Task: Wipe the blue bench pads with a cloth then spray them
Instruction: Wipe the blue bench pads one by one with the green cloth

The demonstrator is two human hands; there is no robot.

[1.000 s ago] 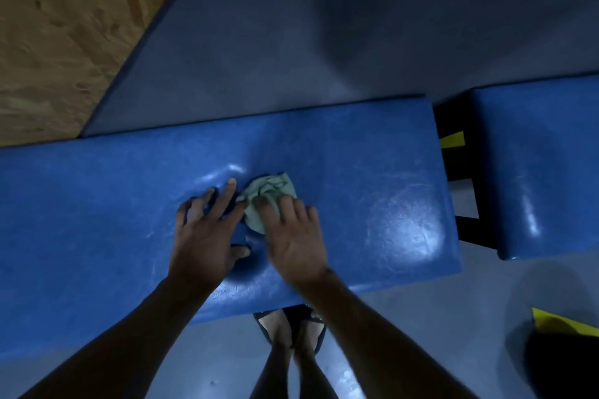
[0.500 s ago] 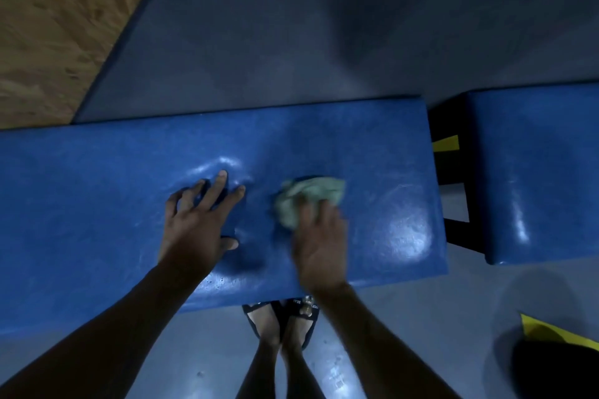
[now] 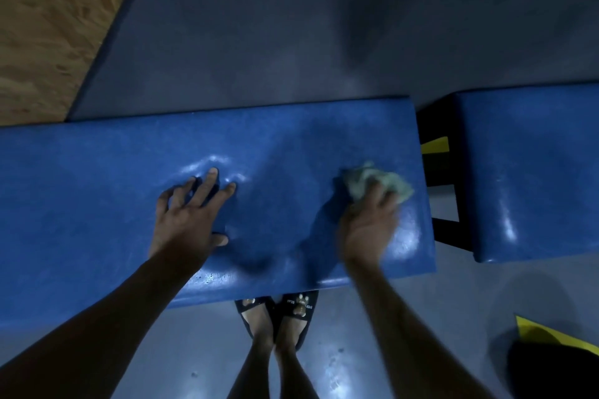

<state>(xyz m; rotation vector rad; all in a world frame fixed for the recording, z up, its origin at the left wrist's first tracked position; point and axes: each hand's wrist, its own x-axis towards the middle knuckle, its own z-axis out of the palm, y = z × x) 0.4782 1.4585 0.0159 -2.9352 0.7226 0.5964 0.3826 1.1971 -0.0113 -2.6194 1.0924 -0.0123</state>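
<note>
A long blue bench pad [image 3: 97,204] runs across the middle of the view. A second, shorter blue pad [image 3: 534,172] lies to its right across a gap. My left hand [image 3: 184,220] rests flat on the long pad near its middle, fingers spread. My right hand [image 3: 366,227], blurred by motion, presses a crumpled pale green cloth [image 3: 363,180] onto the pad's right end with fairly straight fingers. The cloth sticks out beyond the fingertips. No spray bottle is in view.
A black bench frame with a yellow mark [image 3: 436,146] shows in the gap between the pads. My feet in black sandals [image 3: 278,317] stand on the grey floor under the near edge. Plywood [image 3: 48,26] lies at far left. A yellow piece [image 3: 544,334] sits at bottom right.
My right hand has slid the cloth to the right, from beside my left hand to the pad's right end. My left hand has stayed pressed in place.
</note>
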